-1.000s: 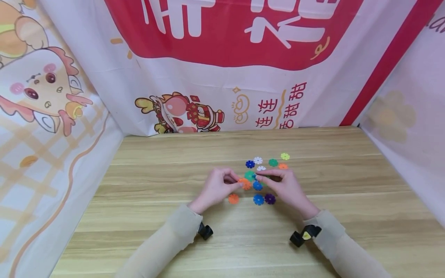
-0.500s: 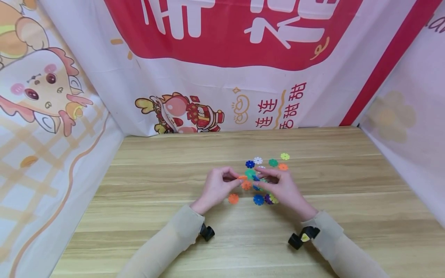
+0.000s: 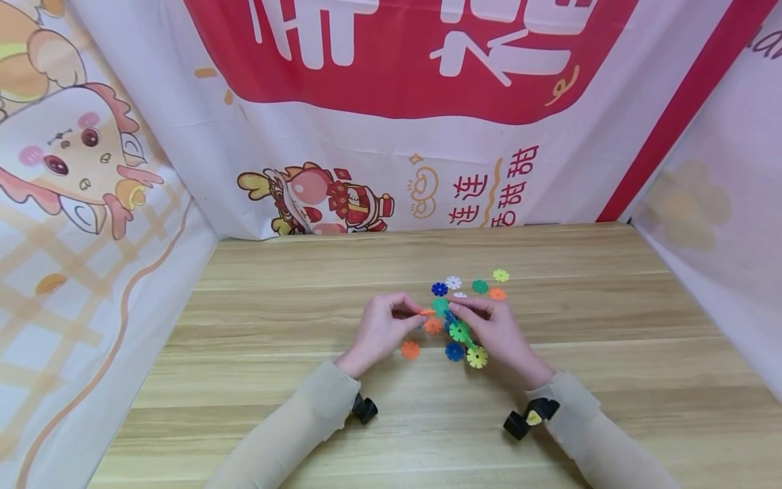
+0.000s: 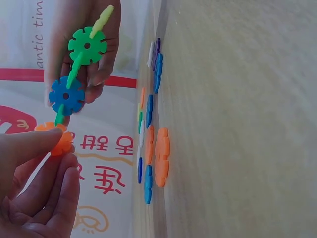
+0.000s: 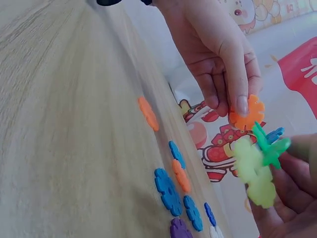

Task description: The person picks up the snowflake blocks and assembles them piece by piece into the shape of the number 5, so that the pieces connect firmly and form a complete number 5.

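Note:
A chain of notched plastic snowflake discs hangs between both hands above the table. My left hand pinches the orange disc at one end between thumb and fingers. Slotted after it come a green disc, a blue disc, more green discs and a yellow disc at the far end. My right hand grips the chain about its blue disc, the fingers lying behind the blue and green discs in the left wrist view. In the right wrist view the yellow and green discs partly cover its fingers.
Loose snowflake discs lie flat on the wooden table around and beneath the hands. Among them are an orange disc, a blue disc and a purple disc. Beyond stand a yellow disc and printed cloth.
The chain's green and yellow end has swung out into view below the right hand. The orange disc in the left hand has turned edge-on. Both hands have barely moved.

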A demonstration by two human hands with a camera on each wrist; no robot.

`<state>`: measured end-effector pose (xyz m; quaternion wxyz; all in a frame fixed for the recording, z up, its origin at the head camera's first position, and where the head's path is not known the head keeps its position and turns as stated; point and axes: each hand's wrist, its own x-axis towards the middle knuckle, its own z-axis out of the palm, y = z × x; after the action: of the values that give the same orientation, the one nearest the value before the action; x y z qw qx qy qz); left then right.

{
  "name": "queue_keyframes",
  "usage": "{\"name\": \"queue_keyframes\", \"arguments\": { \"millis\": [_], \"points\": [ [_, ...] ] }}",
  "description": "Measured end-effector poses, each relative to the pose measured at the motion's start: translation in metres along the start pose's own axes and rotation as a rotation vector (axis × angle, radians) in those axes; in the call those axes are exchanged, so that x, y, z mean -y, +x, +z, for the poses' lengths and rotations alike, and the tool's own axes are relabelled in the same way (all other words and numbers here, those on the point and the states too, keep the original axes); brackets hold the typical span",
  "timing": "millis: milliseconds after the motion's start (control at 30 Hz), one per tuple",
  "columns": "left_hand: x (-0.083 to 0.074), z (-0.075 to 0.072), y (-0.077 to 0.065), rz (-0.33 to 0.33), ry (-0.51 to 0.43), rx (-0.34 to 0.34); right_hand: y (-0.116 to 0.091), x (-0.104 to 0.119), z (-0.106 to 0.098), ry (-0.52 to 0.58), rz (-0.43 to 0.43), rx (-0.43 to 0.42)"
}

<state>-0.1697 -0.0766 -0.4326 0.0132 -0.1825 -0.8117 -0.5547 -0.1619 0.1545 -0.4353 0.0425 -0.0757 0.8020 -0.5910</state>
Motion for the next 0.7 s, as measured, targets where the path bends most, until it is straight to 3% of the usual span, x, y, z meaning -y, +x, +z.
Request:
{"name": "queue_keyframes", "arguments": {
  "millis": [433, 700],
  "points": [
    [-0.0024, -0.0048, -0.0008, 0.032, -0.017, 0.054, 0.0045, 0.0052, -0.0047, 0.145, 0.127, 0.033],
    [-0.0031, -0.0037, -0.0034, 0.081, 0.004, 0.070, 0.0016, 0.0034, -0.0018, 0.159, 0.113, 0.048]
  ]
}}
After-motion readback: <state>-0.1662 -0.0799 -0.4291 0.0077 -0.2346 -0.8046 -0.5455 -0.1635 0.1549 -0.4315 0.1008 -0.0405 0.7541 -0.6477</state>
